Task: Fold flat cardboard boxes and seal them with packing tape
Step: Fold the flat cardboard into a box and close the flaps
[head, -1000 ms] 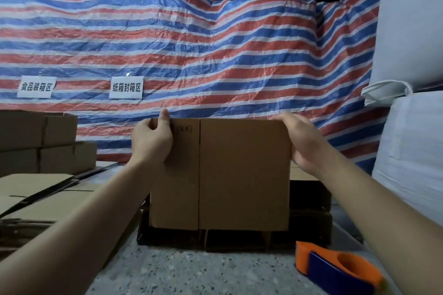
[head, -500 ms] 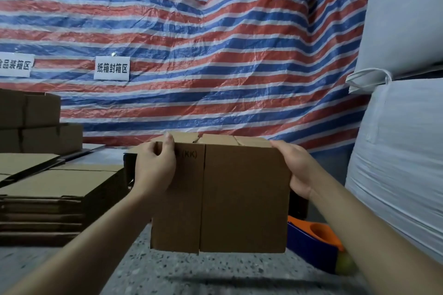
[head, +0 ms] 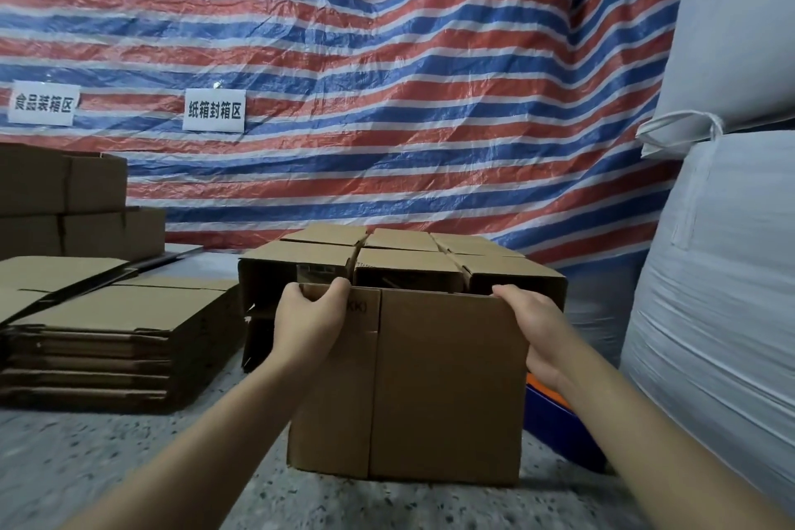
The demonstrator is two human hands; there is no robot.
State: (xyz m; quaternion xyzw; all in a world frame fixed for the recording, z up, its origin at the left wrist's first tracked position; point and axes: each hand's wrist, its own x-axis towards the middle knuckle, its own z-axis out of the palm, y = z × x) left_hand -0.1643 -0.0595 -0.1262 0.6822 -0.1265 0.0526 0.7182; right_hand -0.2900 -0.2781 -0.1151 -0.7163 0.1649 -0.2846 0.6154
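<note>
I hold a flat brown cardboard box upright in front of me. My left hand grips its top left edge, fingers curled over the rim. At the top right corner, my right hand grips the box, thumb on the top edge and fingers behind. The box's lower edge hangs just above the speckled floor. An orange and blue tape dispenser lies behind the box at lower right, mostly hidden.
Folded open boxes stand just behind the held box. A stack of flat cardboard lies at left, with assembled boxes behind it. Large white sacks fill the right side. A striped tarp hangs behind.
Both hands have brought the flat box down and nearer to me. The view has tilted, so the folded boxes behind it now show above its top edge.
</note>
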